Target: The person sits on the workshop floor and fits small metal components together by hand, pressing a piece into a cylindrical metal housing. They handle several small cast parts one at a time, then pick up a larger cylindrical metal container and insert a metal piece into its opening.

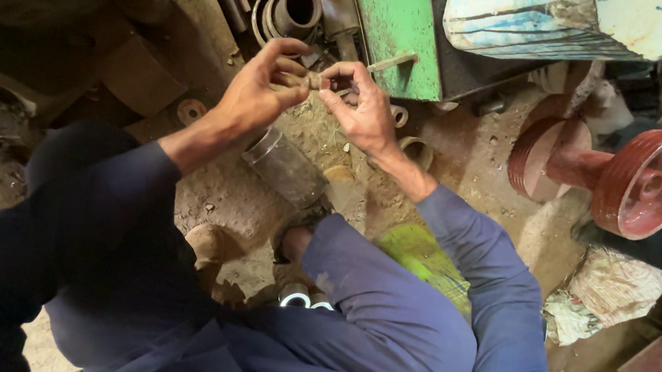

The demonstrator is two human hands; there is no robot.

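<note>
The person crouches over a dusty dirt floor (494, 154), both blue sleeves reaching forward.

At the far left of the floor lies dark, rusty scrap, among it a small round washer-like disc (191, 111). Toward the top edge, just left of the middle, a heap of dark metal rings and pipe pieces (292, 9) lies against a green machine base (397, 37).

The left hand (256, 89) is raised above the floor, its fingers curled shut around one end of a small, dirt-coloured metal part (307, 79). The thumb and forefinger pinch it. The part sits between the two hands, in the air, in front of the lower left corner of the green base. What kind of piece it is cannot be told; it is small and caked with dust.

The right hand (362, 107) meets the left one. Its thumb and forefinger close on the other end of the same part, and the remaining fingers are loosely bent.

Below the hands a grimy cylindrical jar (284, 168) lies tilted on the floor. Just right of the right wrist a metal ring (416, 151) rests in the dirt.

Farther right, a red grooved pulley (641, 186) on a thick shaft lies on its side near the floor's right edge, with crumpled cloth (608, 295) below it. A blue-and-white drum (563, 24) sits above the green base.
</note>
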